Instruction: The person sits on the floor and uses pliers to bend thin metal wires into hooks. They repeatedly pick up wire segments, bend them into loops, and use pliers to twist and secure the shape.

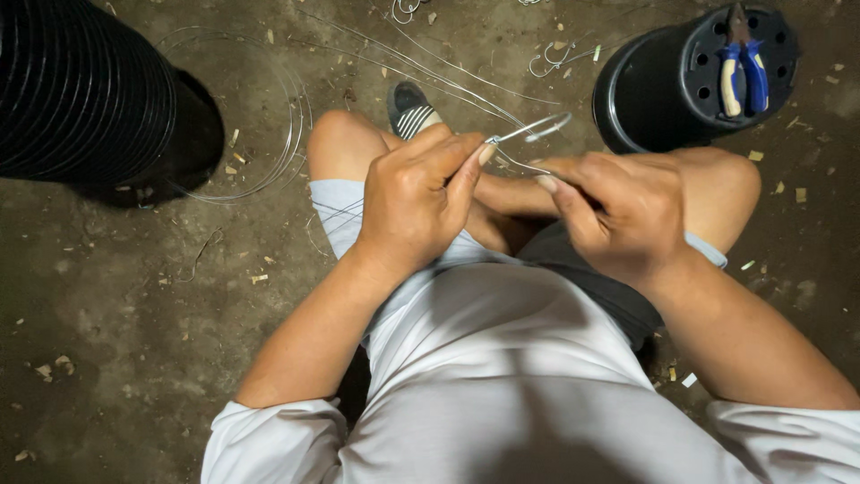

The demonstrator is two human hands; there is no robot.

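1. Far to the left of the grip, a stack of black ribbed pots [85, 90] is seen lying on the dirt floor [116, 332], and a coil of thin wire [269, 116] lies flat just beside it.
2. The left hand [417, 202] is closed on the thin wire piece [528, 133] — thumb and forefinger are pinched together at the point where the loop begins, the other fingers curled under.
3. The wire piece is held above the knees; its bent loop projects up and to the right of the pinch, and a straight run passes from the pinch to the other hand.
4. The wire is judged light and springy, stiff enough to keep a bend, thin and smooth enough to slip — it is best taken close to the bend, between fingertip pads, since its cut ends may prick.
5. The right hand [618, 215] is closed around the wire's lower run, the fingers folded over it; the exact contact is hidden.
6. Up and right of the grip, an upturned black pot [645, 99] is seen, with blue-and-yellow-handled pliers [742, 67] lying on its base, well apart from both hands.
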